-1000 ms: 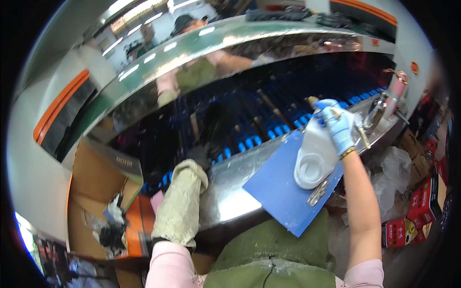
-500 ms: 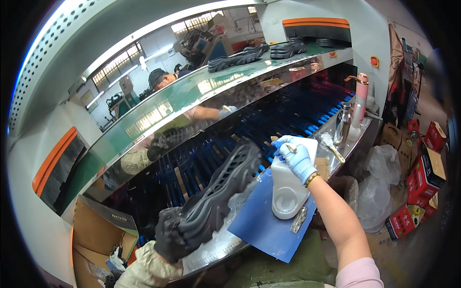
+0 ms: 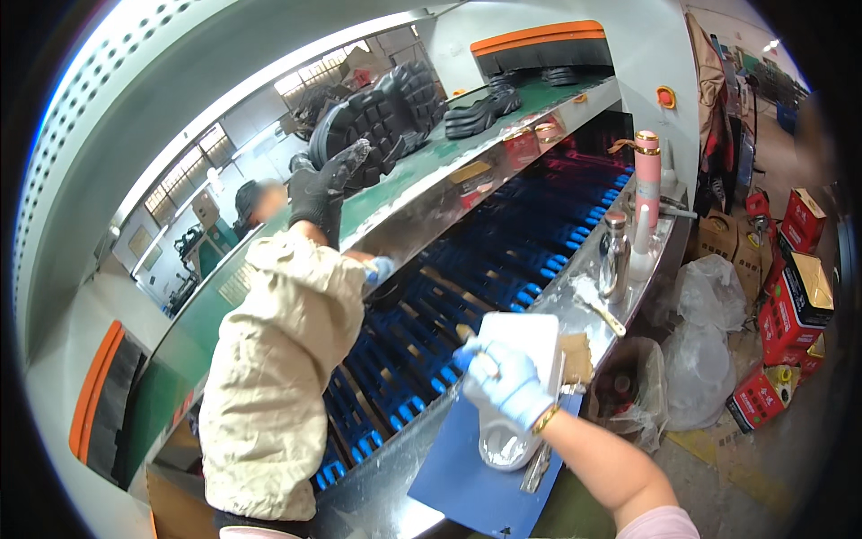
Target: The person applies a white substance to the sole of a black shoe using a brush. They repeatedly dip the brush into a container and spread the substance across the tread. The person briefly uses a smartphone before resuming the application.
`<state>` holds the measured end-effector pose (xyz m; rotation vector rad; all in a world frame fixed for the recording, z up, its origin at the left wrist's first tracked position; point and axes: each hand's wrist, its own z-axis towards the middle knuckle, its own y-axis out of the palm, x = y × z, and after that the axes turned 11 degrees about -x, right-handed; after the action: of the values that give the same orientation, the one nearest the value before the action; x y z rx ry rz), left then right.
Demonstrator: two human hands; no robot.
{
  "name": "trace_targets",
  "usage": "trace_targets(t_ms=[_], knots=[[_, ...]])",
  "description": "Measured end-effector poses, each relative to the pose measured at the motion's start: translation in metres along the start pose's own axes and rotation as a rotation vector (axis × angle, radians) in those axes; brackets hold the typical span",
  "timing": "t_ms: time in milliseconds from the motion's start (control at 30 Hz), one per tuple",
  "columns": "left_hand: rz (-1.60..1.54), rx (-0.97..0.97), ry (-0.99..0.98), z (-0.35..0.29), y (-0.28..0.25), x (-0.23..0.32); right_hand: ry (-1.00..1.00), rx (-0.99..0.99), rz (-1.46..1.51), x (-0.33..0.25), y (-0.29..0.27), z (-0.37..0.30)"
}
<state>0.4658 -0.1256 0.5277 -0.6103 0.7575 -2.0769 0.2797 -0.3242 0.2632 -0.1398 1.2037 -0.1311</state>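
My left hand (image 3: 321, 193), in a black glove, reaches up to the green conveyor belt. Its fingers and thumb lie against a chunky black shoe sole (image 3: 382, 112), which is tipped up on edge with its tread showing. My right hand (image 3: 505, 377), in a blue and white glove, is closed round a tool with a wooden handle (image 3: 464, 332); its working end is hidden. Below that hand a white plastic container (image 3: 512, 440) with a cut-open side holds clear liquid. It lies on a blue sheet (image 3: 449, 481).
More black soles (image 3: 485, 112) lie along the green belt (image 3: 373, 220). Beneath runs a dark rack with blue-tipped bars (image 3: 530, 292). A brush (image 3: 602, 310), a metal bottle (image 3: 616, 256) and a pink flask (image 3: 647, 175) occupy the right ledge. Red boxes (image 3: 790, 314) stand on the floor.
My left hand has lifted the shoe sole from low in front up to the green belt. My right hand has shifted slightly in view and stays over the white container.
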Motion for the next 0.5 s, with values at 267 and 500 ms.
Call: trace_targets(t_ms=[267, 500], knots=[[-0.329, -0.164, -0.321, 0.120, 0.107, -0.014, 0.026, -0.070, -0.197, -0.026, -0.030, 0.000], [-0.533, -0.187, -0.421, 0.150, 0.124, -0.021, 0.038, -0.087, -0.245, -0.020, -0.031, 0.004]])
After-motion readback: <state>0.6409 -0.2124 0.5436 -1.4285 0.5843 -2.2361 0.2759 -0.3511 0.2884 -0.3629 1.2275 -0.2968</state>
